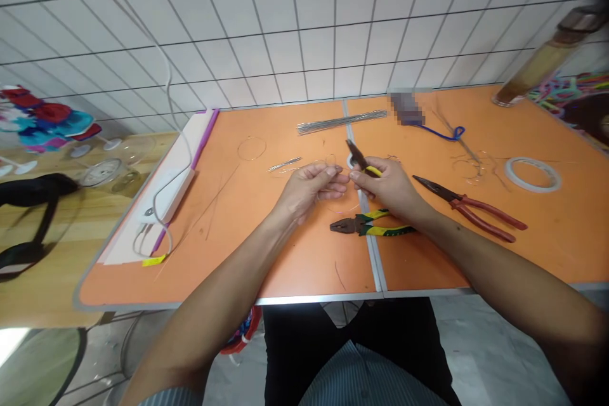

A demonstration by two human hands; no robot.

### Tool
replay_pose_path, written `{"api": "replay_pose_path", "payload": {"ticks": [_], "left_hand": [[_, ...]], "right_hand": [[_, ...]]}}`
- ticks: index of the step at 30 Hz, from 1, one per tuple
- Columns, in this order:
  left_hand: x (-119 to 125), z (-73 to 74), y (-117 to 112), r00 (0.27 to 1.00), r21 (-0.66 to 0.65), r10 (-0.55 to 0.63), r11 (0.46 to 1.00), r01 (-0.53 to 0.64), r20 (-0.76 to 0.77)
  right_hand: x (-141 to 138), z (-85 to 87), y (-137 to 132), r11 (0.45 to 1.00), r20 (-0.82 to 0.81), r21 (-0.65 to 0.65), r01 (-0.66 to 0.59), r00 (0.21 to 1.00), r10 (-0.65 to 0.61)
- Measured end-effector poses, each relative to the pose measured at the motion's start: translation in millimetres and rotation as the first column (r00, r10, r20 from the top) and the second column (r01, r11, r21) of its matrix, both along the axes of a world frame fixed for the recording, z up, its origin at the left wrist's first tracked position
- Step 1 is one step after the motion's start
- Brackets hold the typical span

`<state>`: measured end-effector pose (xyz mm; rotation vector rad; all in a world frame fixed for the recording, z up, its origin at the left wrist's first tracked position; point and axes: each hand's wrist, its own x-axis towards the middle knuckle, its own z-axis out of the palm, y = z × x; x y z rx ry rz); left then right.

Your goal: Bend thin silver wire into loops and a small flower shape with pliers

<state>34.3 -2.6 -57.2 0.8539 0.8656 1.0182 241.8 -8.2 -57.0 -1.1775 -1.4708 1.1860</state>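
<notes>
My right hand (385,187) is shut on small yellow-handled pliers (360,160), whose dark jaws point up and to the left. My left hand (309,189) pinches a thin wire (333,160) close to those jaws. Just below my right wrist, a pair of yellow-and-black combination pliers (366,225) lies on the orange table (285,254). Red-handled long-nose pliers (469,209) lie to the right of my right hand. A bundle of straight metal rods (342,122) and a loop of fine wire (251,148) lie beyond my hands.
A roll of clear tape (533,174) and loose wire scraps (469,168) lie at the right. A glass bottle (542,63) stands at the far right corner. A white power strip (166,193) with a cable lies at the left table edge. A tiled wall rises behind.
</notes>
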Motion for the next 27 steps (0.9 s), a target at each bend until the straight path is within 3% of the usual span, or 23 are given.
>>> {"api": "replay_pose_path", "payload": {"ticks": [5, 17, 22, 25, 27], "left_hand": [[-0.7, 2.1, -0.2, 0.996, -0.014, 0.083, 0.996, -0.084, -0.037], [3.9, 5.8, -0.6, 0.99, -0.16, 0.143, 0.977, -0.139, 0.014], [-0.7, 2.8, 5.9, 0.984, -0.126, 0.166, 0.98, -0.157, 0.063], [-9.6, 5.8, 13.7, 0.976, -0.128, 0.2, 0.974, -0.188, 0.089], [-18.9, 9.3, 20.5, 0.97, -0.131, 0.21, 0.972, -0.194, 0.119]], "right_hand": [[-1.0, 1.9, 0.3, 0.999, 0.015, -0.004, -0.032, 0.999, 0.032], [3.8, -4.3, 0.5, 0.997, -0.019, -0.07, -0.032, 0.999, 0.031], [12.2, 11.6, 4.3, 1.0, 0.122, -0.005, 0.01, 0.992, -0.009], [39.4, 28.7, 16.0, 0.986, 0.382, 0.13, 0.109, 0.912, -0.151], [64.1, 36.1, 29.0, 0.939, 0.61, 0.292, 0.18, 0.721, -0.328]]}}
